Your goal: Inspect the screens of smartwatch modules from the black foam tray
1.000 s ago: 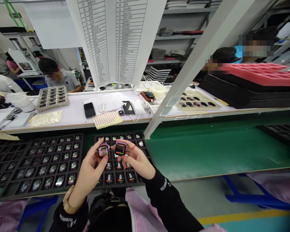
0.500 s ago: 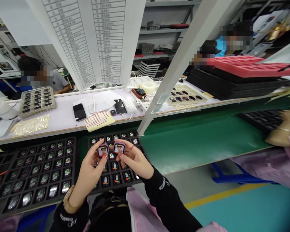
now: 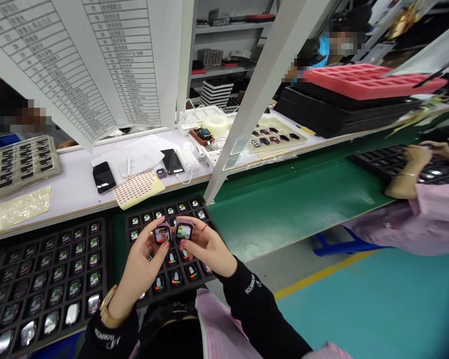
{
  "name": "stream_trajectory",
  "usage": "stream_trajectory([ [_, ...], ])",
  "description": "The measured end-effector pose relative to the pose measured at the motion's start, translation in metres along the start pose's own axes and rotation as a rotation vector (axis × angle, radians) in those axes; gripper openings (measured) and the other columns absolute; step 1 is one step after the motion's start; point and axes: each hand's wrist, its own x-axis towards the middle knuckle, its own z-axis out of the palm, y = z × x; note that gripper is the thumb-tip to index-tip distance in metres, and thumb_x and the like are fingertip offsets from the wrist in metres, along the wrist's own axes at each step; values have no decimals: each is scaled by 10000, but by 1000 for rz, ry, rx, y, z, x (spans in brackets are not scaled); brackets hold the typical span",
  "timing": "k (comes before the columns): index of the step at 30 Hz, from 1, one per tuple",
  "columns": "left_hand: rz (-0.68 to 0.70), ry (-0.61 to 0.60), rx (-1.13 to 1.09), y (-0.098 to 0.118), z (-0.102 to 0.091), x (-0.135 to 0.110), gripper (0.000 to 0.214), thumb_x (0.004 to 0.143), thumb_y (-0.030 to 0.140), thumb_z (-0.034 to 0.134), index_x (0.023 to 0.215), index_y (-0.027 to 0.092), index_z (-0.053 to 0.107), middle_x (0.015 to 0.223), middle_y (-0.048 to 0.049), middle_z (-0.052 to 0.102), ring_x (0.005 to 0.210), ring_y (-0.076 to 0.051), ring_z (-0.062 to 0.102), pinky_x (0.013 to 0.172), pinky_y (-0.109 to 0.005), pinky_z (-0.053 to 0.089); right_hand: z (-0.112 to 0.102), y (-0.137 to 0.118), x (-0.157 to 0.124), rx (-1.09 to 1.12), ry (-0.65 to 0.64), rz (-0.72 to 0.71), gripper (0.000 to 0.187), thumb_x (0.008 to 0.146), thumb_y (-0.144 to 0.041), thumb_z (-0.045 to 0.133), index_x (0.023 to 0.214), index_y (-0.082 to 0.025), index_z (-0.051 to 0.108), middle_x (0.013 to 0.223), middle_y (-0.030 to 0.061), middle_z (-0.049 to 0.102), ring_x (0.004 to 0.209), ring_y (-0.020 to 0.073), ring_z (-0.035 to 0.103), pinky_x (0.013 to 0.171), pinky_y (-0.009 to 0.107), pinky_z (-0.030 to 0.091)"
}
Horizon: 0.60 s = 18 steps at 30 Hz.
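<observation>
My left hand (image 3: pixel 144 267) is closed round a small purple watch body (image 3: pixel 161 234) whose screen shows a picture. My right hand (image 3: pixel 205 247) grips a second purple watch body (image 3: pixel 184 231) with a green-lit screen. Both are held side by side, just above a black tray (image 3: pixel 205 227) full of lit watch bodies on the green belt. A larger black tray (image 3: pixel 108 249) with several more watch bodies lies to the left of it.
Behind the trays runs a white bench (image 3: pixel 75 192) with two phones, a red-dotted sticker sheet (image 3: pixel 138 188) and a beige tray (image 3: pixel 279 134). A slanted white post (image 3: pixel 247 109) rises from the belt. At the right a co-worker's hand (image 3: pixel 415 154) rests on another black tray (image 3: pixel 381 162).
The view has swung right and down. The screen of the watch body in my right hand changed from a picture to green. Both hands kept their hold.
</observation>
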Motion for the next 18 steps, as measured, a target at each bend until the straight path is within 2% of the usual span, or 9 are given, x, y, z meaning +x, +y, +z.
stream_trajectory([
  [3,-11,-31,-5,-4,3,4,545,845,349,651,1354,257,480,1315,-83,575,1112,-209,595,910,-317,524,-4,-2,1,0,-1,-6,504,833,-357,733,1270,-232,514,1138,92,616,720,135,598,517,202,498],
  [10,-8,-5,3,-6,9,16,496,838,353,659,1304,251,522,1252,-75,612,1097,-201,602,895,-302,528,-12,-7,6,26,-2,-14,480,835,-325,707,1264,-227,517,1092,85,632,697,133,585,505,203,483],
  [15,-31,15,16,-7,9,20,446,872,396,604,1288,244,550,1179,-70,633,946,-180,628,830,-310,547,-14,-7,8,17,11,-1,472,826,-314,705,1252,-220,527,1014,67,639,666,129,579,509,214,485],
  [18,-39,-12,19,-8,8,21,473,875,383,599,1323,253,517,1217,-75,616,983,-192,622,824,-312,546,-17,-6,9,23,10,-9,463,837,-342,701,1251,-224,532,1053,77,635,671,131,582,505,218,490],
])
